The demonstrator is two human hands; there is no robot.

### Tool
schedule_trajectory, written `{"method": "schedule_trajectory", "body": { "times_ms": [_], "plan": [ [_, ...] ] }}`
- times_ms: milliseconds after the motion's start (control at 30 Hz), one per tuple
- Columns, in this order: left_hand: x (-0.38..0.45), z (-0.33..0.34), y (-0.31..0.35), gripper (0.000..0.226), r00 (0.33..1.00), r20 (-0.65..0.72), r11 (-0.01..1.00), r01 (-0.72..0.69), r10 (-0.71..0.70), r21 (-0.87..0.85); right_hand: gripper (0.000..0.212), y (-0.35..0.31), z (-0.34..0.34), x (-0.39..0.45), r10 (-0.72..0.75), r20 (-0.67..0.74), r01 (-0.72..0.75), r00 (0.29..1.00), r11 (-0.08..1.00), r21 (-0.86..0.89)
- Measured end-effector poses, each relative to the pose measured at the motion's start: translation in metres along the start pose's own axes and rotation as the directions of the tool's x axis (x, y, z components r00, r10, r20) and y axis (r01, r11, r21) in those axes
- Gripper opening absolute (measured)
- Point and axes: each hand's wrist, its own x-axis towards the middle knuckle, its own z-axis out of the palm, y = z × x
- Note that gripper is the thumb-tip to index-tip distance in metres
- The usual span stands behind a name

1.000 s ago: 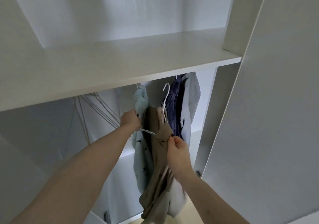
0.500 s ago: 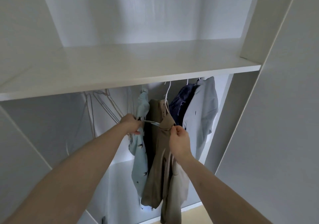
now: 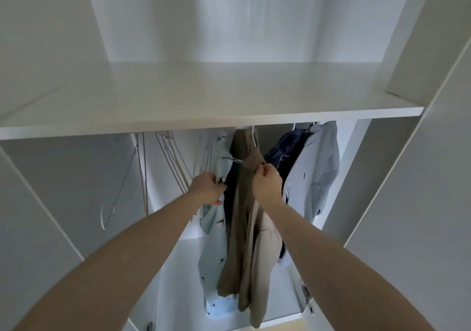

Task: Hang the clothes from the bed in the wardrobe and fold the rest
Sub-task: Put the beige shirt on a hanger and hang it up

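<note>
A brown shirt (image 3: 240, 228) hangs on a white hanger (image 3: 253, 139) under the wardrobe shelf (image 3: 204, 106). My right hand (image 3: 267, 185) pinches the brown shirt's shoulder near the collar. My left hand (image 3: 207, 188) grips the light blue bird-print shirt (image 3: 214, 254) that hangs just left of the brown one. To the right hang a dark navy garment (image 3: 283, 152) and a pale grey-blue shirt (image 3: 316, 172). The rail itself is hidden behind the shelf's front edge.
Several empty wire hangers (image 3: 165, 167) dangle on the left part of the wardrobe. The white wardrobe door (image 3: 420, 203) stands open on the right, with a metal hinge (image 3: 307, 302) low down. A white lower shelf (image 3: 183, 267) sits behind the clothes.
The brown shirt has risen until its hanger hook sits up under the shelf. My left hand has dropped from the hanger's end onto the bird-print shirt. The camera has tilted upward.
</note>
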Motion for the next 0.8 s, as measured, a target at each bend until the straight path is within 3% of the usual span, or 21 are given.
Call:
{"method": "schedule_trajectory", "body": {
  "times_ms": [367,600,800],
  "plan": [
    [0.006,0.013,0.003,0.018,1.0,-0.021,0.999,0.011,-0.01,0.049,0.026,0.031,0.009,0.033,0.099,0.088,-0.088,0.991,0.988,-0.127],
    [-0.008,0.03,-0.003,0.029,0.999,-0.032,0.985,-0.008,0.014,0.172,0.021,0.054,-0.016,0.015,0.077,0.182,-0.069,0.98,0.996,-0.053],
    [-0.023,0.052,0.008,0.043,0.997,-0.057,0.995,-0.044,0.049,0.093,0.014,0.062,-0.038,0.035,0.131,0.118,-0.118,0.984,0.986,-0.114]
  ]
}}
